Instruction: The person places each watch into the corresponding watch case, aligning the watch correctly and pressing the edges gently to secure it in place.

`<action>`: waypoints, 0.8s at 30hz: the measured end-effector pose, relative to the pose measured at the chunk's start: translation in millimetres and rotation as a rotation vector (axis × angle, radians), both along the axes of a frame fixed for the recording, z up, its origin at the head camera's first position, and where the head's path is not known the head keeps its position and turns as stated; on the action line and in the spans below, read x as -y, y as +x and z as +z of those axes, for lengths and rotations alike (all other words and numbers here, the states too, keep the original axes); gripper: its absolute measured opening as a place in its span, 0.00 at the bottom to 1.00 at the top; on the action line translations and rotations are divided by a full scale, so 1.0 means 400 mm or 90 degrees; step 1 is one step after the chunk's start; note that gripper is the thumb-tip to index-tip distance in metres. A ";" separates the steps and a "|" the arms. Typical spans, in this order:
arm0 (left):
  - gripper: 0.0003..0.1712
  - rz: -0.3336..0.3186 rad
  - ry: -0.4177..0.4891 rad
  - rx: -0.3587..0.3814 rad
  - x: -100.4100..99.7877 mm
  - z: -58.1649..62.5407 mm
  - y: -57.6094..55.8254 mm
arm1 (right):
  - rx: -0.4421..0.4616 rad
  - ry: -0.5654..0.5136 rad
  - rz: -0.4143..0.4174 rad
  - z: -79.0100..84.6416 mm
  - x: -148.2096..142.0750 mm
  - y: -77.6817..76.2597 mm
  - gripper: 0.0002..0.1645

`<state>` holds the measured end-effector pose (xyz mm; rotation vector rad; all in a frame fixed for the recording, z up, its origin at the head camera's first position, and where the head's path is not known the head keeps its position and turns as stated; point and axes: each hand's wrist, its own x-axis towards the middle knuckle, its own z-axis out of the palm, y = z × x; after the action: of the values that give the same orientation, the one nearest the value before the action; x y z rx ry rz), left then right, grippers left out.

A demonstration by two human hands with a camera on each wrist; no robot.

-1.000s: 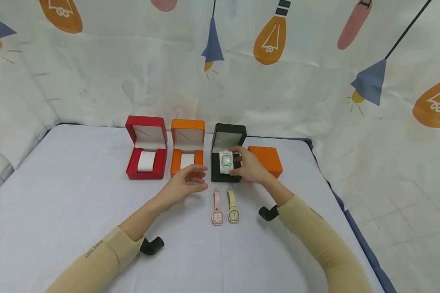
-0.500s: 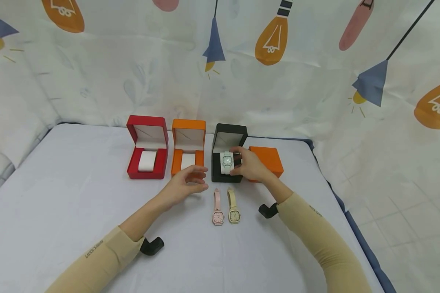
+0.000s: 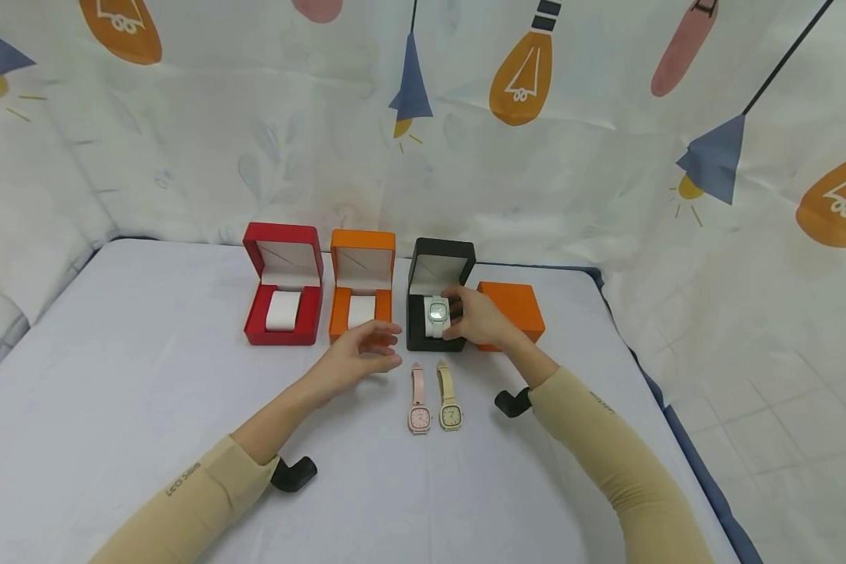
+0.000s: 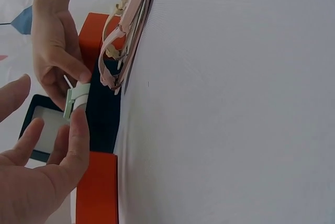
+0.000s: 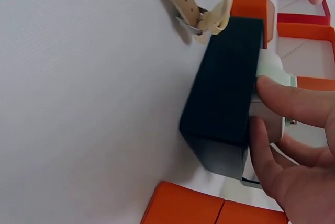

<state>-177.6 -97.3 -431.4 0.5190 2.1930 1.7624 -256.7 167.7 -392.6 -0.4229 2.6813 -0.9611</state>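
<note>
In the head view my right hand [image 3: 481, 317] reaches into the open black watch box [image 3: 417, 343]. Its thumb and fingers hold a pale mint-green wristwatch [image 3: 438, 312], which is wrapped around a white cushion [image 5: 268, 122]; in the right wrist view the thumb lies against the strap. My left hand [image 3: 358, 352] hovers in front of the orange watch box [image 3: 362, 239], fingers apart and bent a little, holding nothing. Before the black box lie a pink wristwatch [image 3: 419, 417] and a cream-yellow wristwatch [image 3: 450, 415], straps pointing away.
An open red watch box [image 3: 280, 337] with a bare white cushion stands at the left of the row. At its right end, beside the black box, sits a closed orange box [image 3: 513, 307]. A patterned curtain [image 3: 451, 180] hangs behind the white table [image 3: 148, 376].
The right hand and the mint-green watch have shifted slightly downward in the head view, and the watch face now catches the light. The left hand has hardly moved.
</note>
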 end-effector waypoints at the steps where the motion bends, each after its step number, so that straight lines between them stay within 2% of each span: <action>1: 0.32 -0.002 0.000 0.000 -0.001 -0.001 0.000 | -0.002 0.006 0.001 -0.001 0.001 0.000 0.43; 9: 0.31 -0.009 -0.005 -0.011 -0.007 -0.003 -0.003 | -0.029 0.032 0.024 -0.007 0.002 0.001 0.42; 16: 0.29 0.011 -0.022 -0.032 -0.024 0.009 -0.007 | -0.055 -0.026 0.002 0.010 -0.011 0.020 0.45; 20: 0.28 0.040 -0.040 -0.054 -0.037 0.021 -0.011 | -0.109 -0.114 -0.028 0.015 -0.024 0.025 0.32; 24: 0.27 0.068 -0.037 -0.076 -0.052 0.036 -0.016 | -0.199 -0.214 -0.059 0.021 -0.035 0.025 0.15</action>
<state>-184.0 -76.6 -417.2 0.5146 2.3876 1.7569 -246.8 181.8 -384.3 -0.5623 2.8332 -1.4948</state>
